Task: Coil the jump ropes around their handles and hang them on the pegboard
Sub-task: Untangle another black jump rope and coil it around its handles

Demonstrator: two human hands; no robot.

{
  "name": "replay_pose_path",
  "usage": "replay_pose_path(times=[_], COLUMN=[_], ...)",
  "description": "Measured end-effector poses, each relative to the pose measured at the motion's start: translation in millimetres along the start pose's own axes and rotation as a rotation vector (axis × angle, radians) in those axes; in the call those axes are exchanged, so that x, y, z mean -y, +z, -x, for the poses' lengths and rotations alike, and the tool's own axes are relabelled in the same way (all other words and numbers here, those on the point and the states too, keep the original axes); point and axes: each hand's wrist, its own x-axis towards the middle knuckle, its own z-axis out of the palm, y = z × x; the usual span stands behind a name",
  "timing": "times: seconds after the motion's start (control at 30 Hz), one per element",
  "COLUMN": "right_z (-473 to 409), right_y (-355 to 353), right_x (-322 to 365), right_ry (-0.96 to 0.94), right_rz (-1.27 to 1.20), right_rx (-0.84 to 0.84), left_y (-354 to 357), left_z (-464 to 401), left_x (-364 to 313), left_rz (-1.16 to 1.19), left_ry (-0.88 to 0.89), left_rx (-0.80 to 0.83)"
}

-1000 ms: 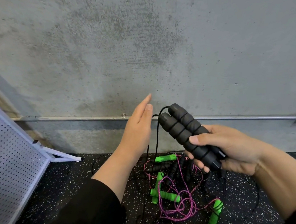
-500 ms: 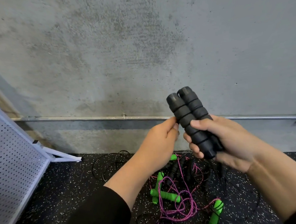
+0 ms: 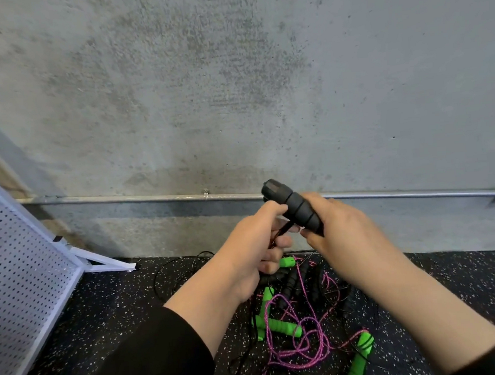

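Black foam handles [image 3: 295, 206], tilted with their caps up and left, are grasped in the curled fingers of the right hand [image 3: 344, 233] in front of the concrete wall [image 3: 234, 86]. The left hand [image 3: 255, 244] pinches the thin black cord [image 3: 282, 231] just beside them. Green handles [image 3: 281, 327] and pink rope [image 3: 296, 346] lie tangled on the speckled floor [image 3: 117, 311] below; a white pegboard [image 3: 20, 288] leans at far left.

This looks like a gym or fitness storage corner. The floor [image 3: 109, 320] is black speckled rubber matting of the kind laid in workout rooms, and it meets a bare grey concrete wall [image 3: 234, 86] with a metal conduit pipe [image 3: 125, 198] running along it. Tangled jump ropes [image 3: 296, 338] with foam handles lie on the floor near a white pegboard [image 3: 17, 276] that stands tilted at the left.
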Motion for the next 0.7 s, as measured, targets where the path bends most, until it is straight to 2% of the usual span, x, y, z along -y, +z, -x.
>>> replay_pose_path(times=[0.17,0.27,0.37,0.5,0.6,0.7], right_z=[2.1,6.3,2.8,-0.9,1.3,0.9], right_y=[9.0,15.0,3.1,-11.0,-13.3,-16.5], right_x=[2.9,6.0,1.5,-5.7,-2.6,-13.6], right_ry=[-0.053,-0.094,-0.040,0.135,0.320,0.372], right_rz=[0.220,0.129,-0.163,-0.672,-1.056,-1.349], right_rx=[0.033,0.138,0.300,0.240,0.406,0.567], left_y=[-1.7,-3.5,-7.9,-11.3,-9.5,-6.7], left_z=[1.5,-2.8,-6.3,-7.9,-7.1,-6.6], left_x=[2.2,3.7,2.3,0.0,-1.2,0.0], left_rz=[-0.031,-0.004,0.026,0.066,0.059,0.050], left_ry=[0.020,0.035,0.052,0.101,0.138,0.158], left_rx=[-0.053,-0.150,-0.171,-0.117,-0.055,0.010])
